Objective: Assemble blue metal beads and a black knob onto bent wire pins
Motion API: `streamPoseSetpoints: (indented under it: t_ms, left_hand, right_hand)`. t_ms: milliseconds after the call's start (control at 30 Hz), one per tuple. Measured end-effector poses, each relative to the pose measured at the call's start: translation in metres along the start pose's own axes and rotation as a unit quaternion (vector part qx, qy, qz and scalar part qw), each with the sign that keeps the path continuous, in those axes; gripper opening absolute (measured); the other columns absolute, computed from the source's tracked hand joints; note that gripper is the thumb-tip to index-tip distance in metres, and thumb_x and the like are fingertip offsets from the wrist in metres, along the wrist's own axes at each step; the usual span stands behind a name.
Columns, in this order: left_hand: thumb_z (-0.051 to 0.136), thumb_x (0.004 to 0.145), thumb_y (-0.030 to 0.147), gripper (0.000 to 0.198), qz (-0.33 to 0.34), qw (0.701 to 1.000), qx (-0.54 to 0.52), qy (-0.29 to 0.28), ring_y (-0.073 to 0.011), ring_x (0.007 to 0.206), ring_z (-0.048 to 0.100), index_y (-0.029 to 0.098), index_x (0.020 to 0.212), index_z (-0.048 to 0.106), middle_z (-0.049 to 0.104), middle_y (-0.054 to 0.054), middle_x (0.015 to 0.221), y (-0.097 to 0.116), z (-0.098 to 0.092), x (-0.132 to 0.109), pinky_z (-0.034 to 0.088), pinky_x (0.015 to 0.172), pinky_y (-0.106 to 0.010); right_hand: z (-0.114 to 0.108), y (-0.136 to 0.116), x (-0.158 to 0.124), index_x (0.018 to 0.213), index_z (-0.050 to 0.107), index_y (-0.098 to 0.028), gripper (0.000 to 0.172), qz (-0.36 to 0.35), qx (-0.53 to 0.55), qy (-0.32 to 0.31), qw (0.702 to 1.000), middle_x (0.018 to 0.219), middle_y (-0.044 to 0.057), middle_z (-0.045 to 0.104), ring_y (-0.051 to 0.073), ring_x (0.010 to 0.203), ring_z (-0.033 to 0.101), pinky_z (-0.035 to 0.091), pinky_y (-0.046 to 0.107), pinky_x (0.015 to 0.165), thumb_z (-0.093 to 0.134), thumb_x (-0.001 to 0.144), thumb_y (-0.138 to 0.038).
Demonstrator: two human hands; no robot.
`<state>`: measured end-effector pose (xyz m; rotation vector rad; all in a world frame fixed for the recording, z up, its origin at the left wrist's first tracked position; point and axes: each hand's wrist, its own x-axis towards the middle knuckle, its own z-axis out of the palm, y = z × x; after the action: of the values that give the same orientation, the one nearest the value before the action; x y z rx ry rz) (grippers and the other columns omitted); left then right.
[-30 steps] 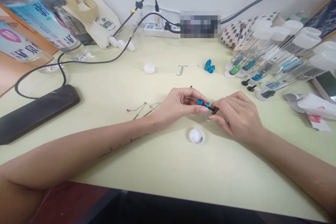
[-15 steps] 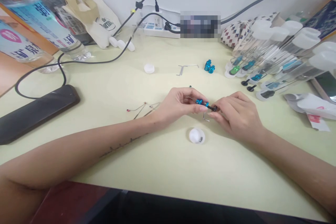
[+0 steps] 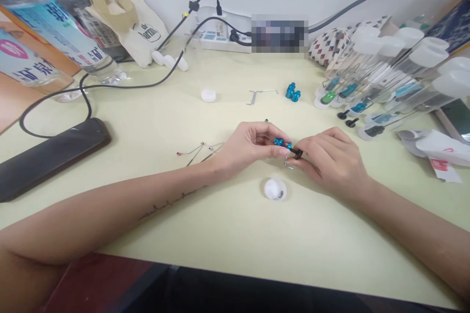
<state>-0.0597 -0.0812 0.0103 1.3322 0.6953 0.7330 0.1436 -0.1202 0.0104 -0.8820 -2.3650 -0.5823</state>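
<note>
My left hand [image 3: 249,144] is closed on a blue metal fitting [image 3: 279,142], pinched between thumb and fingers. A black flanged piece [image 3: 296,153] extends from the fitting's right end, and the fingers of my right hand [image 3: 332,161] are closed on its flange. A small bent metal key [image 3: 289,166] shows just below the fingertips; whether it touches a hand I cannot tell. Nearer the front lies a small white cup [image 3: 270,189] with a tiny dark metal part in it. Thin metal rods with coloured ends [image 3: 194,151] lie beside my left wrist.
Behind my hands are bent hex keys [image 3: 254,97], more blue fittings [image 3: 293,93] and a white cap [image 3: 208,95]. Clear tubes with white caps [image 3: 389,78] and two black flanged parts [image 3: 351,122] stand at right. A black case [image 3: 55,156], cable and water bottles [image 3: 69,34] occupy the left.
My right fingers have shifted slightly on the black piece, showing more of its flange. My left hand keeps its hold on the blue fitting.
</note>
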Motion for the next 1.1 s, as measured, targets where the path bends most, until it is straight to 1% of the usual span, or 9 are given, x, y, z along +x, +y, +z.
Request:
streamPoseSetpoints:
  t_ms: [100,267,367,467,567,700,900,967,1100]
  left_hand:
    - [0.078,0.067,0.03,0.027,-0.001,1.0,0.005,-0.009,-0.011,0.072,0.06,0.013,0.087,0.069,0.066,-0.004,0.078,0.0006,0.0001,-0.0001,0.047,0.068,-0.024]
    - [0.078,0.068,0.03,0.027,0.002,1.0,0.001,0.002,-0.0116,0.073,0.06,0.014,0.088,0.07,0.066,-0.004,0.079,0.0008,0.0001,0.0004,0.048,0.069,-0.025]
    - [0.079,0.066,0.028,0.027,0.003,1.0,-0.001,0.001,-0.0117,0.075,0.061,0.013,0.087,0.07,0.066,-0.004,0.08,0.0007,0.0001,0.0003,0.048,0.071,-0.025]
    - [0.078,0.067,0.029,0.027,0.0,1.0,-0.009,-0.001,-0.0112,0.074,0.06,0.013,0.088,0.069,0.066,-0.004,0.078,0.0007,0.0001,0.0,0.048,0.071,-0.025]
    - [0.078,0.068,0.03,0.028,-0.007,1.0,-0.004,-0.01,-0.0108,0.072,0.06,0.013,0.088,0.069,0.066,-0.004,0.078,0.0008,-0.0002,-0.0002,0.047,0.069,-0.025]
    - [0.079,0.067,0.029,0.028,-0.01,1.0,0.009,-0.023,-0.0115,0.071,0.06,0.013,0.088,0.07,0.066,-0.004,0.077,0.001,-0.0008,-0.0003,0.047,0.067,-0.025]
    - [0.078,0.068,0.03,0.027,0.0,1.0,-0.014,-0.006,-0.011,0.074,0.06,0.014,0.089,0.07,0.065,-0.004,0.079,0.0009,0.0001,-0.0003,0.049,0.07,-0.024]
    - [0.078,0.067,0.03,0.028,0.0,1.0,-0.016,0.0,-0.0105,0.073,0.06,0.014,0.088,0.07,0.065,-0.003,0.079,0.0007,0.0006,-0.0003,0.048,0.069,-0.024]
    - [0.078,0.067,0.031,0.028,0.0,1.0,-0.014,0.011,-0.0103,0.072,0.059,0.014,0.088,0.069,0.064,-0.003,0.077,0.0006,0.001,-0.0001,0.047,0.067,-0.023]
  right_hand:
    - [-0.0002,0.0,0.0008,0.076,0.053,-0.017,0.027,0.005,0.01,-0.015,1.0,0.059,0.0,0.061,0.012,0.056,0.054,0.037,0.029,0.059,0.05,0.094,-0.037]
    - [-0.001,-0.0018,-0.0006,0.084,0.055,-0.016,0.006,0.0,-0.029,-0.015,0.999,0.07,0.001,0.065,0.012,0.063,0.055,0.038,0.028,0.063,0.06,0.087,-0.019]
    - [-0.0007,-0.0013,-0.0016,0.087,0.056,-0.017,0.007,-0.001,-0.036,-0.007,0.999,0.073,0.001,0.067,0.012,0.067,0.057,0.038,0.028,0.064,0.06,0.086,-0.012]
    - [-0.0004,0.0,-0.001,0.086,0.055,-0.017,0.008,-0.001,-0.027,-0.004,1.0,0.074,0.001,0.067,0.013,0.068,0.058,0.038,0.028,0.064,0.062,0.086,-0.021]
    - [-0.001,0.0009,0.0008,0.081,0.055,-0.016,0.02,0.003,-0.016,-0.009,1.0,0.069,0.002,0.066,0.014,0.064,0.057,0.037,0.029,0.062,0.058,0.089,-0.035]
    - [-0.0016,0.001,0.0019,0.073,0.054,-0.017,0.029,0.005,-0.001,-0.022,1.0,0.06,0.001,0.061,0.013,0.058,0.054,0.036,0.03,0.061,0.052,0.092,-0.039]
    - [0.0002,-0.0007,-0.0023,0.084,0.057,-0.018,0.004,0.014,-0.045,-0.013,0.999,0.073,0.001,0.066,0.013,0.064,0.056,0.037,0.03,0.062,0.057,0.088,-0.019]
    - [-0.0002,-0.0012,-0.0028,0.088,0.057,-0.018,0.002,0.015,-0.041,-0.007,0.999,0.077,0.002,0.067,0.014,0.067,0.057,0.038,0.031,0.063,0.059,0.087,-0.019]
    - [-0.0031,-0.0024,-0.0005,0.096,0.056,-0.016,0.022,0.022,-0.016,0.002,1.0,0.082,0.006,0.068,0.018,0.073,0.06,0.039,0.033,0.066,0.058,0.089,-0.037]
